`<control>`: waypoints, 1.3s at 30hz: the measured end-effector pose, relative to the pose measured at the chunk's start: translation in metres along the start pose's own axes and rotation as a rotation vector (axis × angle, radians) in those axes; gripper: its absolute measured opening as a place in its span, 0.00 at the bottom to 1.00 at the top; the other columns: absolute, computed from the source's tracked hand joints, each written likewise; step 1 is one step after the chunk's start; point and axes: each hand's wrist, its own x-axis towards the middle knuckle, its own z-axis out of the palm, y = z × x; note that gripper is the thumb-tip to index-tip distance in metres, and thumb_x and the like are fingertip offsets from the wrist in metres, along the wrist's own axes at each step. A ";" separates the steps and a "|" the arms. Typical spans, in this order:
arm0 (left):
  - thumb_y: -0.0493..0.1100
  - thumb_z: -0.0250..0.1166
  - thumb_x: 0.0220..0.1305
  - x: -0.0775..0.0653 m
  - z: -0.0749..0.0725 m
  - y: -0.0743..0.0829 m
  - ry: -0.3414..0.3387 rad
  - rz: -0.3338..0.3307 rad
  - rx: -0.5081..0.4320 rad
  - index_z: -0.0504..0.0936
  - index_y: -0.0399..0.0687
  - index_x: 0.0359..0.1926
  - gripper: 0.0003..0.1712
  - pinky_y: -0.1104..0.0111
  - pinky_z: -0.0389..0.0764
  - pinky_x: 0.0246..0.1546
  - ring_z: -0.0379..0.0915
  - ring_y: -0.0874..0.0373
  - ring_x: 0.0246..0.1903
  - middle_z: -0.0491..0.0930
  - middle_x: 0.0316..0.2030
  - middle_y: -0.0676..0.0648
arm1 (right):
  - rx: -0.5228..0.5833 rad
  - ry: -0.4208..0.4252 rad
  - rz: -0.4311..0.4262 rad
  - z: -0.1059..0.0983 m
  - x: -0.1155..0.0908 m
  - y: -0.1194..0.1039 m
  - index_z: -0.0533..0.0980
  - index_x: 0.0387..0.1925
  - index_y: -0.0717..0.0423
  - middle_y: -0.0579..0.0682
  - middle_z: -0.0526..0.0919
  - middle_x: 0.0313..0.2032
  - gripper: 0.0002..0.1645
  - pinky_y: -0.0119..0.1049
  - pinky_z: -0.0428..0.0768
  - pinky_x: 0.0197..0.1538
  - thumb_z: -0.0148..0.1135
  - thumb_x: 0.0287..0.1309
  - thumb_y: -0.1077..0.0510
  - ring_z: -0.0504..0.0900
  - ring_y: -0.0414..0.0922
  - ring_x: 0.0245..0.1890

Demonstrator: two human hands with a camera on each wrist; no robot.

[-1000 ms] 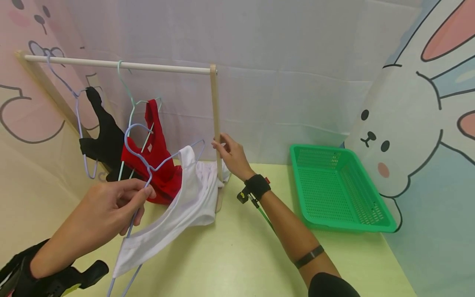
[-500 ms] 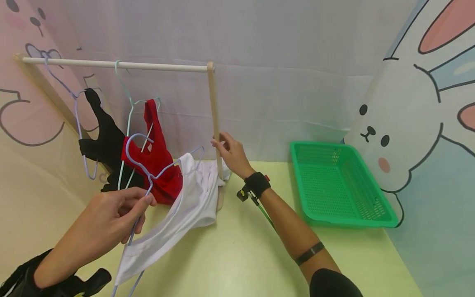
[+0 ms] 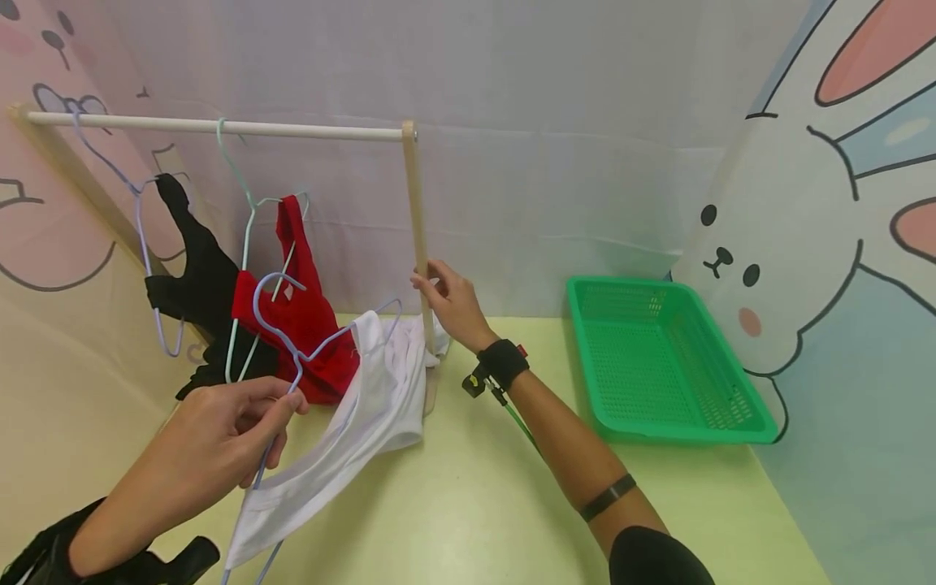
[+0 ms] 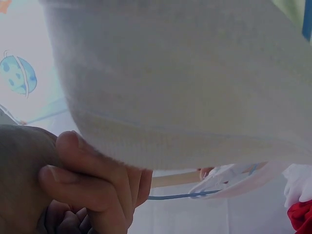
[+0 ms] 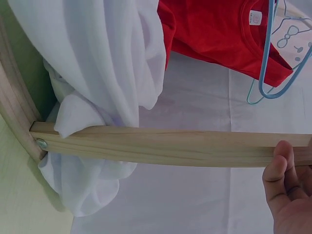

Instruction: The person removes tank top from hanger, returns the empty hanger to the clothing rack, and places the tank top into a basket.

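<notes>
The lavender hanger (image 3: 279, 333) and left hand (image 3: 223, 431) have dipped slightly; the hook sits lower beneath the rail (image 3: 322, 131), so hanging is judged incomplete. Left fingers pinch the hanger beside its neck. The white tank top (image 3: 387, 410) drapes from it toward the wooden post (image 3: 413, 195). The right hand (image 3: 455, 305), reaching forward, pinches that post. Red (image 3: 318, 349) and black tank tops (image 3: 199, 268) hang from the rail.
</notes>
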 end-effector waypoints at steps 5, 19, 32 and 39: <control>0.47 0.62 0.82 0.000 0.001 -0.001 0.008 0.012 0.001 0.82 0.53 0.38 0.10 0.67 0.75 0.16 0.71 0.62 0.13 0.74 0.17 0.60 | 0.006 -0.002 0.000 0.000 -0.001 0.001 0.78 0.58 0.67 0.62 0.88 0.46 0.17 0.34 0.78 0.40 0.60 0.80 0.57 0.84 0.58 0.31; 0.48 0.61 0.82 0.004 0.000 -0.001 -0.010 -0.004 0.017 0.82 0.53 0.38 0.11 0.67 0.73 0.18 0.69 0.61 0.12 0.75 0.17 0.59 | 0.046 0.005 0.049 0.002 0.000 0.000 0.78 0.61 0.64 0.61 0.87 0.48 0.18 0.30 0.76 0.37 0.62 0.79 0.57 0.84 0.61 0.35; 0.47 0.62 0.82 0.005 0.000 -0.003 0.004 0.002 0.007 0.83 0.52 0.40 0.10 0.67 0.73 0.17 0.70 0.61 0.12 0.75 0.17 0.59 | 0.005 0.125 0.027 0.002 -0.012 -0.005 0.68 0.73 0.61 0.62 0.79 0.60 0.31 0.31 0.77 0.40 0.66 0.75 0.59 0.80 0.49 0.34; 0.49 0.61 0.82 0.004 -0.001 -0.004 -0.009 -0.029 0.012 0.84 0.52 0.41 0.10 0.67 0.74 0.17 0.70 0.61 0.12 0.75 0.17 0.59 | 0.006 0.270 -0.245 0.009 -0.021 -0.016 0.75 0.60 0.65 0.61 0.81 0.51 0.18 0.29 0.74 0.35 0.65 0.73 0.66 0.74 0.47 0.27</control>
